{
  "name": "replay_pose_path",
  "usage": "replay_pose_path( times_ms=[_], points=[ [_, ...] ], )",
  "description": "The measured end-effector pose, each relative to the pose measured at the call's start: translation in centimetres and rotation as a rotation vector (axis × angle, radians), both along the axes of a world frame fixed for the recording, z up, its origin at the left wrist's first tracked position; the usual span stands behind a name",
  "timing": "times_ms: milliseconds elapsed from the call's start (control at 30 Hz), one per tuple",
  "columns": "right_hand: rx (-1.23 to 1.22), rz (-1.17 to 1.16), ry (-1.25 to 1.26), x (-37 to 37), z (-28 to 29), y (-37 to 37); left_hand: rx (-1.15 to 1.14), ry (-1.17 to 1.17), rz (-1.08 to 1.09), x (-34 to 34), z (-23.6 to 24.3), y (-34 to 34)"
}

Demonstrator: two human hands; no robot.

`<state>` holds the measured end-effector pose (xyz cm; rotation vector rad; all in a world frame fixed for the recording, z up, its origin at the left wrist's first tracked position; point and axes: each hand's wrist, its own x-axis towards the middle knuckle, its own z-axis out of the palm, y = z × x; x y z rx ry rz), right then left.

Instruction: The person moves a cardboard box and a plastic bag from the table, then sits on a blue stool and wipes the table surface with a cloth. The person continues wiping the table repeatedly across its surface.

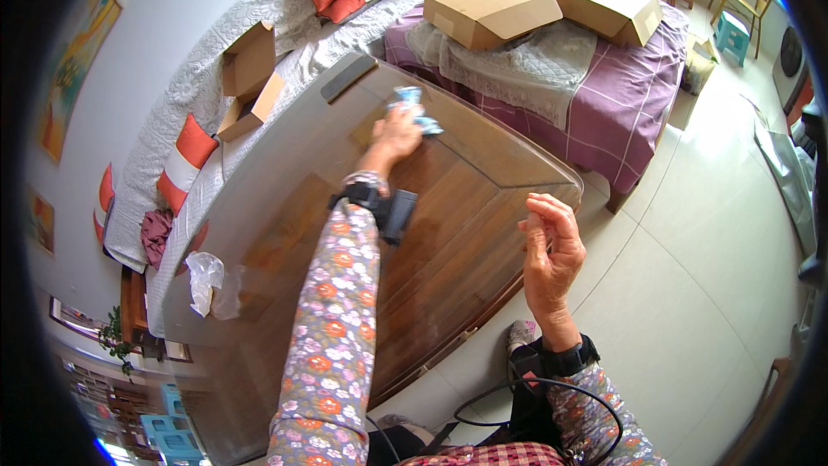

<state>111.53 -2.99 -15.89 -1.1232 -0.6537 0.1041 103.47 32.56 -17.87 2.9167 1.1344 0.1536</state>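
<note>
My left hand (393,134) reaches over the glass-topped wooden table (448,242) and grips a light blue cloth (424,124) against the glass near the far edge. Just behind it lies a dark flat strip (348,78) at the table's far corner. My right hand (552,255) is raised by the table's right edge, fingers curled together toward the thumb; whether anything is inside is hidden. A crumpled clear plastic bag (207,285) rests on the table's left part.
An open cardboard box (246,95) and red-white pillows (184,160) sit on the white-covered sofa (151,173). Two cardboard boxes (487,13) lie on the purple-covered bed (621,138). A blue stool (731,39) stands at upper right on the tiled floor (673,311).
</note>
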Motion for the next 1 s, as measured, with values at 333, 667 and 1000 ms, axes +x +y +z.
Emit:
replay_pose_path(
  times_ms=[333,667,1000],
  points=[
    [0.054,-0.035,-0.009,0.1,-0.2,0.2,-0.107,-0.086,-0.567,2.9,3.4,-18.7],
    [0.026,-0.003,-0.032,-0.6,0.1,-0.1,0.126,-0.050,0.208,-23.7,1.0,-4.1],
    [-0.069,0.149,-0.131,-3.9,0.9,-0.4,0.021,-0.061,0.607,-29.3,-1.8,9.5]
  ],
)
